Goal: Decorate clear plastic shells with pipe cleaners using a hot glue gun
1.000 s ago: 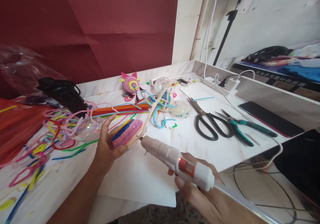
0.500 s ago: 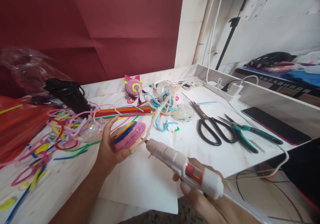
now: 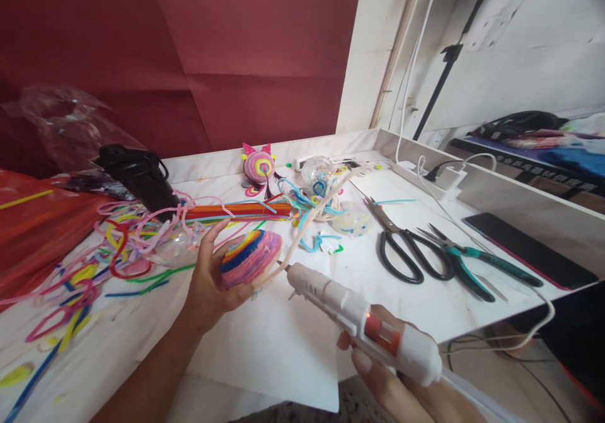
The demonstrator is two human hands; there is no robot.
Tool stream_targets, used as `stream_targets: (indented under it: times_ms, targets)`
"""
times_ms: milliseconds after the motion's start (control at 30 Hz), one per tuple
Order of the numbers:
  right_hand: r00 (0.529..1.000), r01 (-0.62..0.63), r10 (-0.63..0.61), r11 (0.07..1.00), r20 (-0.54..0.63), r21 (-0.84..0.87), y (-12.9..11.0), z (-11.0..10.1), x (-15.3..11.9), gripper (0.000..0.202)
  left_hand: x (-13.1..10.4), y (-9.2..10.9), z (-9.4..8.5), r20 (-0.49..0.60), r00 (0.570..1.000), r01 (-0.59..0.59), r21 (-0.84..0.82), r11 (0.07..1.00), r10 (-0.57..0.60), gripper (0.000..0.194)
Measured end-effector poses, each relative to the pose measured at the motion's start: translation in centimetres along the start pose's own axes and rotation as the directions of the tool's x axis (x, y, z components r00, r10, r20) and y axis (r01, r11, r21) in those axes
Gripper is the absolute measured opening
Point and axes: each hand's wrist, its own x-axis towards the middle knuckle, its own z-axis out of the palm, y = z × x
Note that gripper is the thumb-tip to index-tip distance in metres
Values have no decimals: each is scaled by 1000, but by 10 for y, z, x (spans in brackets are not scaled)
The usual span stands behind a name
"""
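Observation:
My left hand (image 3: 208,281) holds a rounded ball wrapped in coiled pipe cleaners (image 3: 250,256) of pink, blue, yellow and orange, a little above the white table (image 3: 265,341). A loose cream pipe cleaner (image 3: 314,212) runs from the ball up and to the right. My right hand (image 3: 401,382) grips a white hot glue gun (image 3: 363,325) with an orange trigger. Its nozzle points left and sits right beside the ball's lower right edge.
Tangled coloured pipe cleaners (image 3: 108,246) lie left, a straight bundle (image 3: 236,210) behind the ball. A pink spiral figure (image 3: 258,166), clear plastic domes (image 3: 350,218), black scissors (image 3: 401,249), green pliers (image 3: 466,262), a phone (image 3: 529,249), a black bottle (image 3: 139,180) and a power strip (image 3: 416,171) lie around.
The ball has turned a little in my left hand. The glue gun stays with its nozzle at the ball. The view has shifted slightly, so everything sits a bit lower and to the right.

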Motion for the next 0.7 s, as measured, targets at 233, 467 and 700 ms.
stream_targets:
  times_ms: [233, 467, 700]
  targets:
    - [998, 53, -52, 997, 19, -62, -10, -2, -1, 11, 2, -4, -7, 24, 1000, -1, 48, 999, 0, 103]
    - [1000, 31, -32, 997, 0, -66, -10, -4, 1, 29, 0, -3, -7, 23, 1000, -2, 27, 1000, 2, 101]
    - [995, -100, 99, 994, -16, -51, -6, -7, -5, 34, 3, -8, -14, 81, 994, -68, 8, 998, 67, 95]
